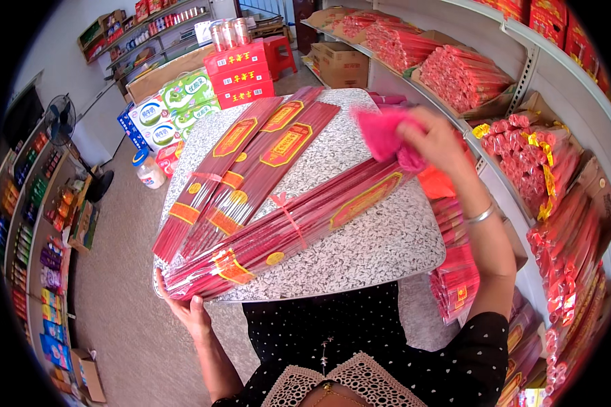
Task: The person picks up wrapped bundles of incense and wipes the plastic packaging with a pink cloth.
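A long plastic-wrapped bundle of red incense sticks, tied with a pink strip, lies slantwise across the near side of a speckled table. My left hand grips its near-left end at the table's edge, thumb on the near side. Over the bundle's far-right end, my right hand clutches a bright pink cloth, partly blurred. Whether the cloth touches the wrapper is hard to tell. Behind the bundle lie more wrapped packs of sticks with red-and-yellow labels, side by side and partly overlapping.
Red drink cartons and green milk cartons are stacked beyond the table. To the right, shelves hold many wrapped red bundles. A lidded jar and a standing fan are on the left, near stocked shelves.
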Available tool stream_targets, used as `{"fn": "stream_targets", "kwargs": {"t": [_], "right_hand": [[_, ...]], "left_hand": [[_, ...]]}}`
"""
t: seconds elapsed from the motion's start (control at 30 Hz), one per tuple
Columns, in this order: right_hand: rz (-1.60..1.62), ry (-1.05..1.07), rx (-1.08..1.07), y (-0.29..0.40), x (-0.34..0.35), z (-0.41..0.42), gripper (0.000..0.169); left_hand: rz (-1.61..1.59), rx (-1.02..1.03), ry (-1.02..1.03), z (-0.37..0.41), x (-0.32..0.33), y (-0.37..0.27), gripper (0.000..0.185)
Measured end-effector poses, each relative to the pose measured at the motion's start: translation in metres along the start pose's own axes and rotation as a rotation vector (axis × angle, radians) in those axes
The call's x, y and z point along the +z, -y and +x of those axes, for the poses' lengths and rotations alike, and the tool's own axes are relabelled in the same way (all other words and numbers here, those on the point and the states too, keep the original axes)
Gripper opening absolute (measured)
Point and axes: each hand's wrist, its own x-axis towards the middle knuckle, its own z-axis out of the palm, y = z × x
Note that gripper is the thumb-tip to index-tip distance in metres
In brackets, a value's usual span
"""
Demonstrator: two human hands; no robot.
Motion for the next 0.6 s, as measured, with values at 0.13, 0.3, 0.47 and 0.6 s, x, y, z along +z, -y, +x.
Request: {"fn": "stream_targets", "kwargs": {"t": [0.13,0.3,0.47,0.6], "right_hand": [[-0.396,-0.134,-0.157,-0.001,0.052,-0.019,0.031],[-0.357,-0.078,-0.209,0.038,0.076,-0.022,0.025],[-0.206,0.014,-0.479,0.127,0.125,-0.033,0.025],[-0.092,0.119,-0.671,0.185,0.161,-0.031,0.033]], "left_hand": [[0.114,-0.062,-0.034,-0.01,-0.015,0.017,0.073],[0.068,-0.098,-0.046,-0.013,-0.006,0.017,0.074],[0.073,-0.132,-0.036,-0.016,0.0,0.009,0.081],[0.13,-0.075,-0.065,-0.015,0.002,0.008,0.083]]}}
